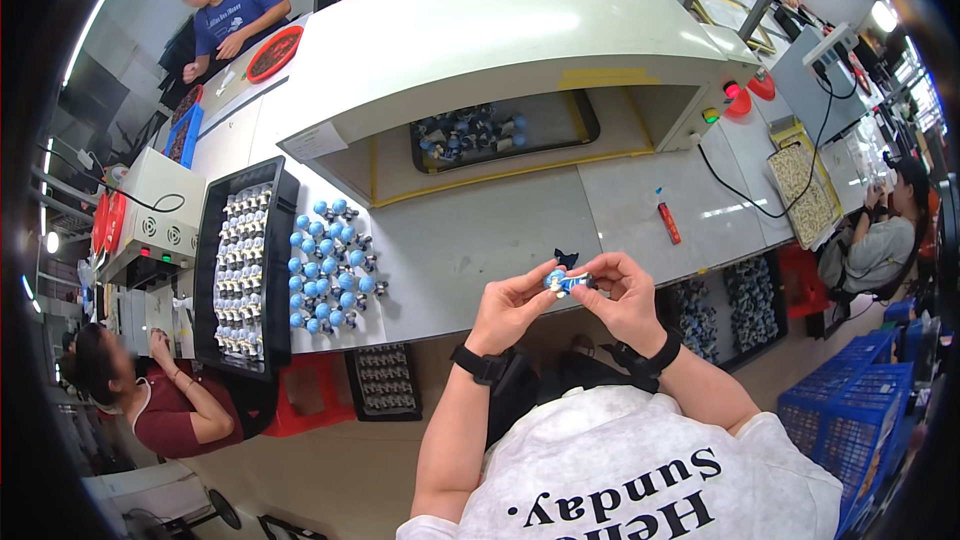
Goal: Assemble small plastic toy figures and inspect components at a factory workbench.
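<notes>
Both my hands meet in front of my chest, at the table's near edge. Between them is a small blue and white figurine (568, 284). My left hand (512, 310) pinches its blue rounded end with thumb and fingertips. The thumb and fingers of my right hand (628, 298) close on the other end. A small dark piece (566, 258) shows just beyond the fingertips; what it is I cannot make out. To the left, a cluster of similar blue-headed figurines (330, 265) stands on the table. Beside them a black tray (283, 202) holds rows of white and dark figures.
A white tunnel-shaped machine (520, 25) spans the table ahead, with a black tray (590, 120) of blue pieces inside. A red tube-like marker (669, 224) lies at right. Blue crates (850, 390) and a red stool (305, 395) stand below table height. Several co-workers sit around.
</notes>
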A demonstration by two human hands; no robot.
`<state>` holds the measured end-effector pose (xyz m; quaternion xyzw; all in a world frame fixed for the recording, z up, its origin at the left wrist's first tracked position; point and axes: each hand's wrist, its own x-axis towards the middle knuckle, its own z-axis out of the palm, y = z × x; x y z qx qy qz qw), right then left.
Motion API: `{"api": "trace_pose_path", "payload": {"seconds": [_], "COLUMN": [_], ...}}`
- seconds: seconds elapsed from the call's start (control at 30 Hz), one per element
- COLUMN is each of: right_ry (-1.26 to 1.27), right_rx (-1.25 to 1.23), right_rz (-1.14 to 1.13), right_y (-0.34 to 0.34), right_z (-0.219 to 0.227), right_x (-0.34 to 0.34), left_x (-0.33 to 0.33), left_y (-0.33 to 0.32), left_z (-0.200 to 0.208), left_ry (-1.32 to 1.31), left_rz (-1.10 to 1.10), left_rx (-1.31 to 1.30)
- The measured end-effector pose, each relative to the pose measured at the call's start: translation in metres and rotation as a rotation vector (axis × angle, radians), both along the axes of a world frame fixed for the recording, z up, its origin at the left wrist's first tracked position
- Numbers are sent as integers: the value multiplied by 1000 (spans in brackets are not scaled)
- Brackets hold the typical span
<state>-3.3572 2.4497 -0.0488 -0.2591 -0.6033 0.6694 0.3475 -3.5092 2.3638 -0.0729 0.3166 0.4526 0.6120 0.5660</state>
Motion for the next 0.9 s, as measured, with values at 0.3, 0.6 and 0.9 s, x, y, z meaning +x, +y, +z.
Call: {"api": "trace_pose_path", "payload": {"seconds": [0.3, 0.6, 0.9], "right_ry": [-13, 47, 27], "right_rx": [73, -129, -319], "right_rz": [10, 63, 52], "right_y": [-1, -1, 5], "right_z": [3, -3, -14], "right_x": [-2, 1, 1], "left_x": [6, 15, 17], "left_y": [0, -1, 3], "left_z": [-5, -4, -6], "left_ry": [5, -116, -111], "left_rz": [86, 225, 261], "left_rx": [30, 13, -107]}}
